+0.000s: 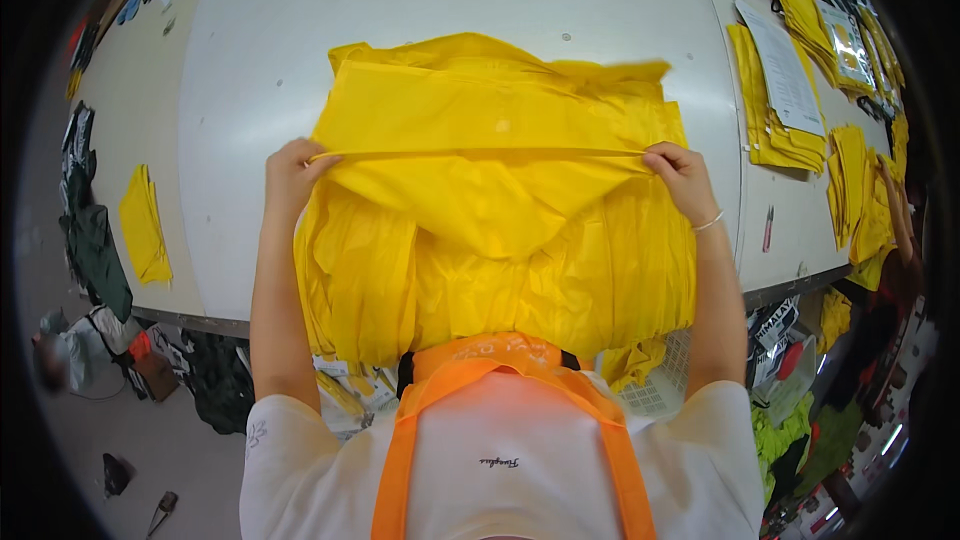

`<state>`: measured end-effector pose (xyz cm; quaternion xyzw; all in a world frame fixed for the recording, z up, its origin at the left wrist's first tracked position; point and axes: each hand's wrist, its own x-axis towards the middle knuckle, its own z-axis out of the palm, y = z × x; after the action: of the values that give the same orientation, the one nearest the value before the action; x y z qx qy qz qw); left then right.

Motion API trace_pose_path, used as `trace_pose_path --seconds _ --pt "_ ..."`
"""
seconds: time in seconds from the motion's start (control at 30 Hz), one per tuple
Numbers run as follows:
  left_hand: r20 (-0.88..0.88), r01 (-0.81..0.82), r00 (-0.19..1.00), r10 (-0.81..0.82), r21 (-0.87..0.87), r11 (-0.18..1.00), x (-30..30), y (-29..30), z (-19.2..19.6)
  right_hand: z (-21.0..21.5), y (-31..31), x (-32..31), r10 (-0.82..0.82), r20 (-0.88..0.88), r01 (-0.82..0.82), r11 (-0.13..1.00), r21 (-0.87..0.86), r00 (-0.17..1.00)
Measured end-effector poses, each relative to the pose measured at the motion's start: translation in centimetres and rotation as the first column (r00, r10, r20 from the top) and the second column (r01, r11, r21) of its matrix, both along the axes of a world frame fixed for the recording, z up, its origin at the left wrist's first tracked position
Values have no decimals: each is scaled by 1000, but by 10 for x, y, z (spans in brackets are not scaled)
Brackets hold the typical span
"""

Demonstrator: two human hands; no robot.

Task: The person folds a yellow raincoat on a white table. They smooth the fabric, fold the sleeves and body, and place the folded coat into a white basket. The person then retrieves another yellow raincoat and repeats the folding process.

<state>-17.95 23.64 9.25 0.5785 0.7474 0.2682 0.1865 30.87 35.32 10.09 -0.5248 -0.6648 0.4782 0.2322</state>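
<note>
A large yellow garment of thin, smooth, creased fabric (500, 205) lies on the worktable in front of me and hangs over its near edge. My left hand (295, 172) pinches one end of a straight fold across it. On the opposite end, my right hand (682, 178) grips the same fold between thumb and fingers. The fold is stretched taut between both hands. Below it a loose flap sags to a blunt point, over many gathered layers. Beyond the fold lies a flat, wide panel with a crumpled far edge.
The pale worktable (460, 0) spreads beyond the garment. Stacked yellow pieces with a printed sheet (782, 65) lie at the right, near a small red-handled tool (768, 230). A folded yellow piece (146, 225) sits at the left. A white basket (660, 385) stands below the table edge.
</note>
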Motion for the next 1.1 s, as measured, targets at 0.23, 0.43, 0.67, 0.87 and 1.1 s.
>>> trace_pose_path --seconds 0.23,0.43,0.67,0.87,1.1 --pt "-171 418 907 -384 460 783 155 -13 -14 -33 34 -1 -40 50 42 998 -40 998" --pt "-114 576 814 -569 46 816 191 -38 -77 -7 42 -19 -18 270 -21 990 142 963" --pt "-82 598 798 -597 234 767 171 -53 -2 -47 33 0 -271 571 -227 725 651 775" --pt "-49 -22 998 46 414 910 75 24 -18 -23 -96 -152 443 284 -527 718 454 850" --pt "-124 -10 992 7 -20 1000 59 50 -47 -64 -140 -128 609 382 -691 712 124 695"
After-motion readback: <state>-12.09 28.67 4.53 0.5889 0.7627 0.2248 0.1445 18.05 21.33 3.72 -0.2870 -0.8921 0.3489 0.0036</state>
